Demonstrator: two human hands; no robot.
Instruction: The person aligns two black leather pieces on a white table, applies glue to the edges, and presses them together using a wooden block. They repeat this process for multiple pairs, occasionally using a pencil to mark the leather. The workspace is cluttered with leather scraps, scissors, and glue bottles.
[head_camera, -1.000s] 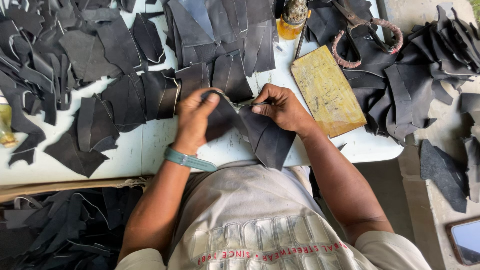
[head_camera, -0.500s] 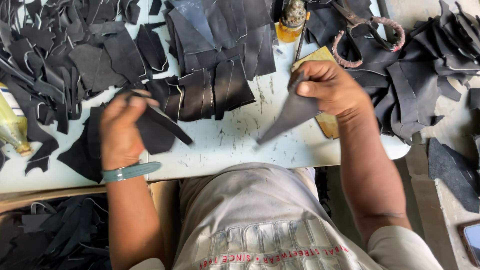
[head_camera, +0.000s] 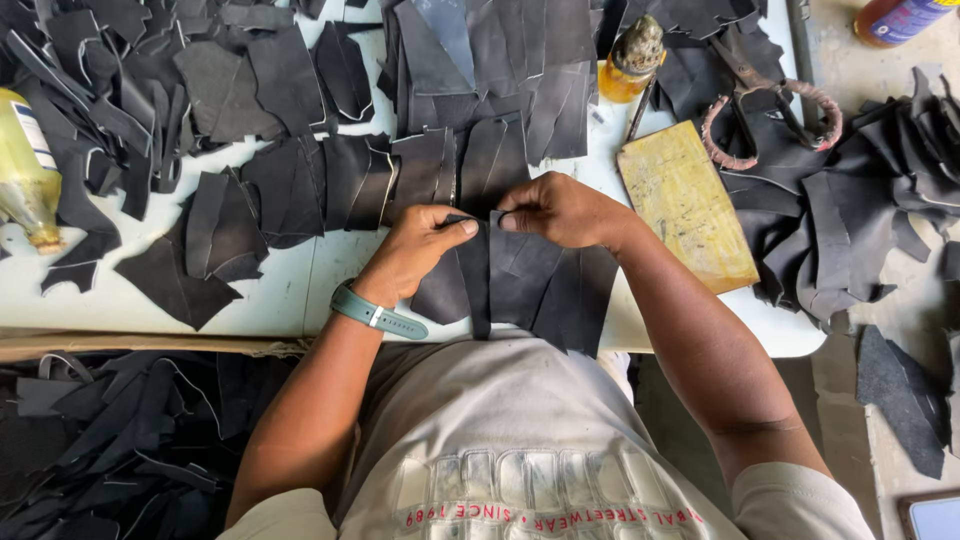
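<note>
The person's left hand (head_camera: 415, 250) and right hand (head_camera: 560, 208) meet over the front edge of the white tabletop (head_camera: 265, 290). Both hands are pinching dark leather pieces (head_camera: 520, 285) that lie flat there and hang a little over the edge. The left thumb and first finger are closed on the top corner of one piece. The right fingers are curled down and press on the top of the piece next to it. The two pieces overlap in the middle, right between the hands. A green watch (head_camera: 375, 312) sits on the left wrist.

Just behind the hands is a row of folded black leather pieces (head_camera: 350, 180). More black scraps (head_camera: 100, 90) are piled at the far left. A yellow flat block (head_camera: 685, 205) lies near the right arm. Beside it are big scissors (head_camera: 765, 100) with wrapped handles, lying on dark leather. A small yellow bottle (head_camera: 632, 65) stands behind the block. Another pale bottle (head_camera: 25, 170) lies at the left edge. A box of black scraps (head_camera: 110, 440) sits low on the left, below the tabletop.
</note>
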